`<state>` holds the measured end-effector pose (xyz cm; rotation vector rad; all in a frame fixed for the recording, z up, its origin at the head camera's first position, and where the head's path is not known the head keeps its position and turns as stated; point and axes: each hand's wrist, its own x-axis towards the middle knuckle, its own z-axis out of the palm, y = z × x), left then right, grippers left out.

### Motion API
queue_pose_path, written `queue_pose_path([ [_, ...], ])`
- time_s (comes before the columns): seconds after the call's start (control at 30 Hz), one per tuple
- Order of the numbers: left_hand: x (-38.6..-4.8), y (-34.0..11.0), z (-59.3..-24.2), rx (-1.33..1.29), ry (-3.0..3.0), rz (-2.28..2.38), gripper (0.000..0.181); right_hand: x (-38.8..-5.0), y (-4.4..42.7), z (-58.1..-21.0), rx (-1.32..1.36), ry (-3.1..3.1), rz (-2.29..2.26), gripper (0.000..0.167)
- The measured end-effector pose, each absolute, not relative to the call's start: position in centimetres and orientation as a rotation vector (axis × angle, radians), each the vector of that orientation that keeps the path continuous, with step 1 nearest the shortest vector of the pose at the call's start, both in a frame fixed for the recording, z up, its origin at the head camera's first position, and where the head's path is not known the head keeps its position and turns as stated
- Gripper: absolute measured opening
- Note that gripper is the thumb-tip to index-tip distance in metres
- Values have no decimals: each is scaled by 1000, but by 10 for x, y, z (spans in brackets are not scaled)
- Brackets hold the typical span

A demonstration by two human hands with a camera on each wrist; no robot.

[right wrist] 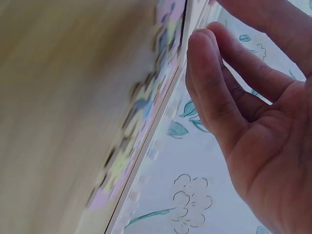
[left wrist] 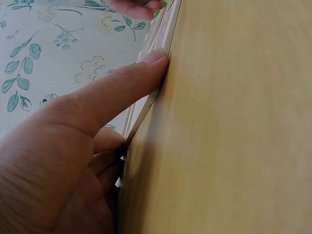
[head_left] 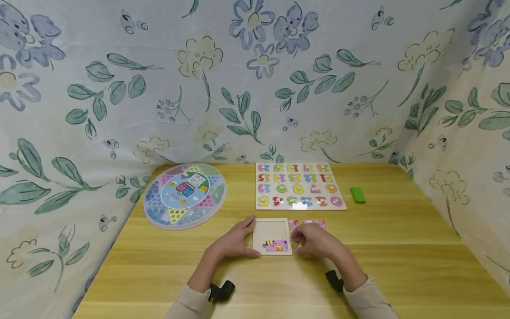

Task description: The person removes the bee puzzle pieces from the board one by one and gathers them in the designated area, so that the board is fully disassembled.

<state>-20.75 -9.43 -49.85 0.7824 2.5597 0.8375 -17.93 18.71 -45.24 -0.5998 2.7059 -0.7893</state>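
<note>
A light square puzzle tray (head_left: 271, 230) lies on the table, with a few joined pink and yellow picture pieces (head_left: 276, 245) in its near right part. My left hand (head_left: 237, 241) holds the tray at its left side, with the thumb (left wrist: 141, 75) against the near edge. Just right of the tray, my right hand (head_left: 316, 240) hovers over loose puzzle pieces (head_left: 322, 224). Its fingers (right wrist: 209, 73) are loosely bent and no piece shows between them. The hand hides part of these loose pieces.
Behind the tray lies a white number board (head_left: 300, 186) with colourful numerals. A round Chinese checkers board (head_left: 185, 196) is at the left. At the right sits a green block (head_left: 357, 195). A floral cloth (head_left: 255, 88) hangs behind the wooden table (head_left: 398, 248).
</note>
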Motion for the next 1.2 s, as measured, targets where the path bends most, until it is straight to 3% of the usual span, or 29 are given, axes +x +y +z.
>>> queue_pose_path([
  [0.57,-208,-93,-501,769,2564,847,108,-192,139,-454,-687,2603,-840,33],
  [1.2,-209,-94,-502,782,2568,847,107,-194,130,-459,-674,2604,-791,26],
])
